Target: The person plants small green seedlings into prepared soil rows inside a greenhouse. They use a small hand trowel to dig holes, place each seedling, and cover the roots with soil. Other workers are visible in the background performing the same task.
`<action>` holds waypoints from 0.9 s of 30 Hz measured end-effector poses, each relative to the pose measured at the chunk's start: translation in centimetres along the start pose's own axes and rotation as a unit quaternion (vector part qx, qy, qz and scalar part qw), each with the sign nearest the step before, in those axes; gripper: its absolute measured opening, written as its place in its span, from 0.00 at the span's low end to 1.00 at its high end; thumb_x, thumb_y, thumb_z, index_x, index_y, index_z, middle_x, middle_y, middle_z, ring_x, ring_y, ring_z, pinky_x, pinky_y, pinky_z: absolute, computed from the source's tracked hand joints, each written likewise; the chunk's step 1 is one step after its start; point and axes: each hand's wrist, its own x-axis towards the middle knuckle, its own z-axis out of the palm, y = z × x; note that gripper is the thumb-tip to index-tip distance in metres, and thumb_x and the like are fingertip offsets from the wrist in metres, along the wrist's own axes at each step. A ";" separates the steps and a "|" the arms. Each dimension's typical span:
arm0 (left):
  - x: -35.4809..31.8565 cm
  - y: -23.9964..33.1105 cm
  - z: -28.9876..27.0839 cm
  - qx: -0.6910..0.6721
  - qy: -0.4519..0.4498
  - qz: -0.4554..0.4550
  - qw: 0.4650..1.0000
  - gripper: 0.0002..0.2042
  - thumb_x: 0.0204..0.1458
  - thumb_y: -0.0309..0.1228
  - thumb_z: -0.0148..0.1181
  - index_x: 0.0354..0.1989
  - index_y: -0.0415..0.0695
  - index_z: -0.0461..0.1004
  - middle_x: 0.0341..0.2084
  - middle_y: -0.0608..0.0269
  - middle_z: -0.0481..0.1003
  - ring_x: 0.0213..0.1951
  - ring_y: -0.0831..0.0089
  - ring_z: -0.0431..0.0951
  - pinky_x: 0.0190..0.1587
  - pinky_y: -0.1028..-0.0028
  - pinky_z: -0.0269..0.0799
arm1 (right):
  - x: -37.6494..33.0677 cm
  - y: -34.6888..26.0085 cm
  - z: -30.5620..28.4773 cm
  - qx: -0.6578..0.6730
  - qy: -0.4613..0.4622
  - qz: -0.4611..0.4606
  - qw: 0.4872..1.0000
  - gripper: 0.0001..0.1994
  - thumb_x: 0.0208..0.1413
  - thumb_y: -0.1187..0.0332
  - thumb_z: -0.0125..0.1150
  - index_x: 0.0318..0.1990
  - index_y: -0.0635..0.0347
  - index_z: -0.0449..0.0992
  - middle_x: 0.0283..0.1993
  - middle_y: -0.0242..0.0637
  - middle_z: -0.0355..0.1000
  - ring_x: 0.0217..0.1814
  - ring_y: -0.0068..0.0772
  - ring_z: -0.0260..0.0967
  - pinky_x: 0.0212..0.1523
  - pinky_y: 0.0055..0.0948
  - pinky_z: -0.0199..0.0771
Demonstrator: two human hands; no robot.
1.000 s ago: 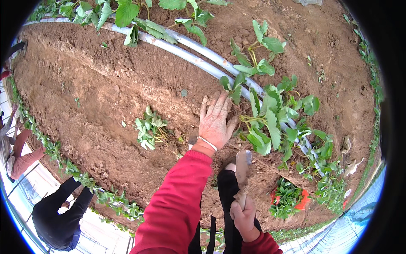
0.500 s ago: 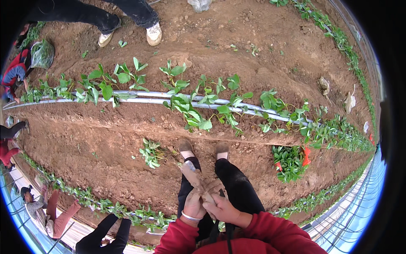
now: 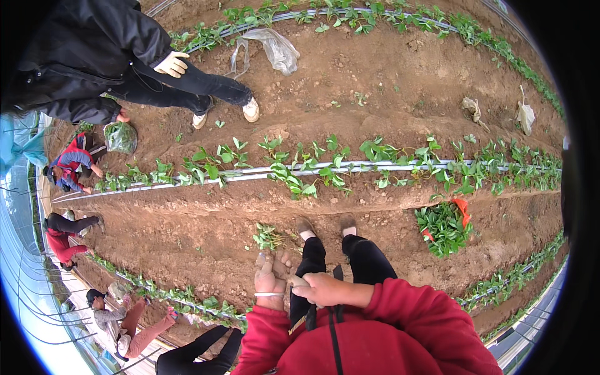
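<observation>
Both of my hands are in front of my body, above my dark trousers. My left hand [image 3: 269,281], with a white band at the wrist, is closed around a brown, soil-stained cloth piece that looks like a glove [image 3: 282,265]. Close beside it on the right, my right hand [image 3: 324,289] pinches the near edge of the same piece. Exactly how the fingers sit in it is too small to make out. Beyond my hands a small bunch of leafy seedlings [image 3: 267,237] lies on the soil, left of my shoes.
A planted row with pale drip pipes [image 3: 369,166] crosses ahead of my feet. Seedlings fill an orange-red bag [image 3: 442,230] at right. A person in black [image 3: 94,56] stands far left; others crouch or bend along the left. A clear plastic bag [image 3: 278,50] lies beyond the row.
My view has swung upward and levelled, bringing the standing person's upper body into sight. My hands have moved slightly apart, the left one farther left, both still on the glove-like piece.
</observation>
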 end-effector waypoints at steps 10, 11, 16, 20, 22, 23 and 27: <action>-0.3 4.6 -3.6 -0.116 0.022 0.038 0.992 0.18 0.59 0.22 0.35 0.58 0.36 0.57 0.57 0.45 0.61 0.58 0.53 0.63 0.59 0.60 0.61 | -5.1 -1.3 -2.5 -0.269 0.013 -0.100 0.958 0.26 0.53 0.45 0.52 0.31 0.67 0.72 0.24 0.47 0.73 0.27 0.44 0.72 0.31 0.38 0.71; -1.1 6.0 -3.6 -0.076 0.015 0.032 0.996 0.19 0.59 0.21 0.35 0.59 0.35 0.56 0.58 0.46 0.60 0.59 0.54 0.63 0.58 0.61 0.61 | -5.9 -1.5 -3.6 -0.304 0.064 -0.111 0.944 0.27 0.52 0.45 0.52 0.33 0.68 0.72 0.27 0.51 0.73 0.31 0.47 0.72 0.35 0.40 0.71; -6.4 9.0 -5.6 0.074 0.005 0.035 0.997 0.19 0.53 0.17 0.43 0.55 0.33 0.60 0.54 0.51 0.65 0.55 0.54 0.68 0.49 0.61 0.68 | -9.9 1.3 -8.3 -0.307 0.209 -0.023 0.928 0.27 0.50 0.46 0.54 0.35 0.70 0.72 0.31 0.57 0.72 0.37 0.55 0.72 0.38 0.44 0.71; -6.7 8.5 -6.0 0.078 0.059 0.013 0.995 0.16 0.57 0.41 0.50 0.37 0.38 0.69 0.41 0.51 0.73 0.47 0.51 0.73 0.39 0.60 0.71 | -12.0 7.3 -11.6 -0.298 0.323 -0.026 0.898 0.20 0.52 0.54 0.54 0.32 0.67 0.71 0.29 0.53 0.72 0.33 0.51 0.71 0.35 0.42 0.70; -6.7 8.7 -6.4 0.032 0.110 -0.011 0.993 0.23 0.56 0.53 0.45 0.20 0.45 0.66 0.36 0.49 0.74 0.43 0.49 0.75 0.34 0.61 0.69 | -13.0 9.2 -12.1 -0.274 0.345 0.002 0.898 0.19 0.53 0.55 0.54 0.32 0.67 0.71 0.28 0.50 0.71 0.29 0.46 0.70 0.32 0.39 0.69; -6.4 8.3 -7.0 0.012 0.116 -0.005 0.993 0.21 0.56 0.50 0.45 0.21 0.45 0.66 0.33 0.50 0.74 0.42 0.48 0.75 0.34 0.61 0.68 | -13.6 9.9 -12.2 -0.262 0.348 0.010 0.900 0.19 0.53 0.55 0.54 0.31 0.67 0.71 0.26 0.48 0.71 0.28 0.43 0.70 0.30 0.38 0.69; -6.6 7.6 -10.0 -0.025 0.129 -0.005 0.991 0.17 0.56 0.41 0.43 0.19 0.46 0.65 0.29 0.52 0.75 0.41 0.47 0.75 0.34 0.60 0.66 | -13.9 11.2 -11.6 -0.193 0.320 0.050 0.926 0.18 0.52 0.56 0.57 0.29 0.66 0.71 0.21 0.40 0.70 0.21 0.30 0.68 0.23 0.31 0.67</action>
